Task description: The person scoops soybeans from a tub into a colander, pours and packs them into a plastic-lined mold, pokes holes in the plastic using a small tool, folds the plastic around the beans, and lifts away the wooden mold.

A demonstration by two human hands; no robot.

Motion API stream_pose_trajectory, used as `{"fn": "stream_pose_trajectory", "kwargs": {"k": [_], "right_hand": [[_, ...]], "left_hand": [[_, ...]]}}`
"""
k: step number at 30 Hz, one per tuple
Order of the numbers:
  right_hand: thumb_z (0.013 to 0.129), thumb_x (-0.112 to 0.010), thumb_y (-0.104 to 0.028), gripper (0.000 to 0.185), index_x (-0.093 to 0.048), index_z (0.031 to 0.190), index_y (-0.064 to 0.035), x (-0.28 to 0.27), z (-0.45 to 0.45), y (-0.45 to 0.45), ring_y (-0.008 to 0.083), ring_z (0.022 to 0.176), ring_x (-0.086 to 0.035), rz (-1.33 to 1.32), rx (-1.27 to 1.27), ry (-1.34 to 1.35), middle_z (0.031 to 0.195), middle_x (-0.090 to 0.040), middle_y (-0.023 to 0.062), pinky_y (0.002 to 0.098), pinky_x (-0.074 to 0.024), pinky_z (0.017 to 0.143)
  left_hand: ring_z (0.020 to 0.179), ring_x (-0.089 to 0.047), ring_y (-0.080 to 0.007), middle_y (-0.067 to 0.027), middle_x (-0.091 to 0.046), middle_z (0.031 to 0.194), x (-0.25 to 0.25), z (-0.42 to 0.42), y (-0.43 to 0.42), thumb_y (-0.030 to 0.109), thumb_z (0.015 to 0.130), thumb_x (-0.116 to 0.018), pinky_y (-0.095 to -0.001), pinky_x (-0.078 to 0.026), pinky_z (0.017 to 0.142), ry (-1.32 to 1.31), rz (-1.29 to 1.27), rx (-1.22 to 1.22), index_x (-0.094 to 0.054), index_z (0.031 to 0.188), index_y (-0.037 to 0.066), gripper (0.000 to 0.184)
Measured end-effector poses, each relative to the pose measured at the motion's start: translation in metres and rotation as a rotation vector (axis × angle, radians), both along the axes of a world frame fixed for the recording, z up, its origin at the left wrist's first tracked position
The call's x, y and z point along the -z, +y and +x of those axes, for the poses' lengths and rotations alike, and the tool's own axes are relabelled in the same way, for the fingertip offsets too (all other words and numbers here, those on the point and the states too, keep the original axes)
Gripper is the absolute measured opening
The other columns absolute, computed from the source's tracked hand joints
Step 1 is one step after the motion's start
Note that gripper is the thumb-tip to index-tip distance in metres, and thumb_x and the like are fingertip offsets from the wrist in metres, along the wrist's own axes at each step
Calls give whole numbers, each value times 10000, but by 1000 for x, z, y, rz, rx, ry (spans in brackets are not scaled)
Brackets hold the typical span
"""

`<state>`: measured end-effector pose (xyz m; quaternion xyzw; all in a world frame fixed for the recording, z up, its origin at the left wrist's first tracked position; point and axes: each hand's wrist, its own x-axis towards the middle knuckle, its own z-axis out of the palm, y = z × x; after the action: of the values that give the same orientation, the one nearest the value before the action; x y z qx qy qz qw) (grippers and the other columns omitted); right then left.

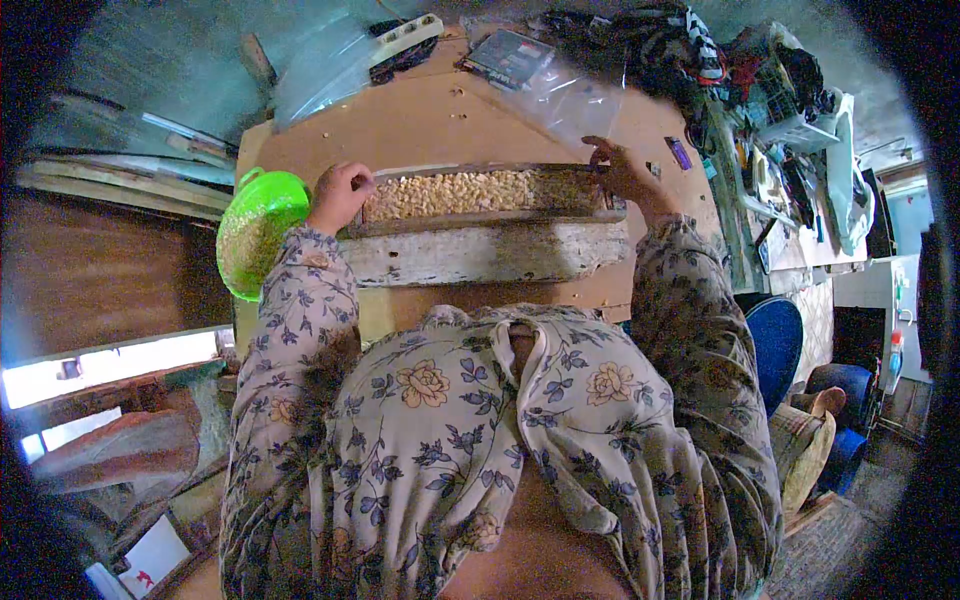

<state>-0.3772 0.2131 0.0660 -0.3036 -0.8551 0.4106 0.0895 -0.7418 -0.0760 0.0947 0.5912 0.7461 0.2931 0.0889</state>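
Observation:
A long, shallow wooden trough (500,245) with a worn whitish front board lies across the table in front of me. Pale nut-like pieces (450,194) fill most of it, thinning out towards the darker right end. At the trough's left end is my left hand (341,196), its fingers curled in a pinch; whatever they hold, if anything, is too small to make out. My right hand (632,177) hovers by the right end, fingers apart and bent, with nothing visible in them. Close to my left wrist, a bright green plastic bowl (292,185) contains more pale pieces.
Beneath the trough is a brown tabletop (400,120). Along its far side lie a power strip (408,38), a flat dark case (508,56) and clear plastic bags (575,105). A cluttered side table (790,245) stands right, near a blue chair (775,345).

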Motion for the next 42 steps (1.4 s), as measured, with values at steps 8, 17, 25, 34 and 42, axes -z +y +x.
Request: {"fn": "stream_pose_trajectory", "kwargs": {"k": [8, 17, 25, 34, 42], "right_hand": [[665, -593, -2, 242, -582, 905, -31, -8, 14, -21, 171, 698, -537, 280, -30, 80, 831, -564, 67, 301, -451, 644], [646, -591, -65, 175, -583, 818, -32, -6, 16, -45, 317, 822, -542, 609, -74, 340, 866, -575, 135, 355, -456, 713], [660, -541, -142, 133, -598, 772, -98, -3, 25, -58, 240, 898, -517, 894, -35, -24, 886, -562, 47, 328, -438, 773], [719, -521, -156, 191, -599, 892, -140, 30, 30, -50, 221, 926, -512, 856, 126, -130, 928, -562, 23, 326, -441, 783], [760, -509, -171, 186, -596, 920, -135, 2, 28, -64, 263, 886, -534, 688, 177, -116, 947, -565, 56, 353, -453, 746]], "left_hand": [[670, -512, -294, -115, -523, 687, -8, 3, -8, 67, 651, -577, -378, -400, 594, 119, 12, 76, -529, 681, 29, 69], [782, -539, -308, -124, -559, 854, -26, 50, 10, 44, 669, -502, -389, -441, 691, 231, 134, 230, -593, 816, 71, 175], [763, -534, -257, -77, -520, 771, 21, 27, -2, 95, 706, -544, -366, -448, 648, 338, 60, 142, -617, 843, 132, 160], [787, -519, -262, -78, -514, 769, 14, 23, -21, 116, 708, -519, -369, -437, 663, 280, -23, 28, -580, 780, 95, 97], [792, -512, -267, -70, -522, 772, 10, 20, -27, 116, 694, -497, -372, -434, 681, 595, 90, 97, -554, 722, 100, 66]]}}
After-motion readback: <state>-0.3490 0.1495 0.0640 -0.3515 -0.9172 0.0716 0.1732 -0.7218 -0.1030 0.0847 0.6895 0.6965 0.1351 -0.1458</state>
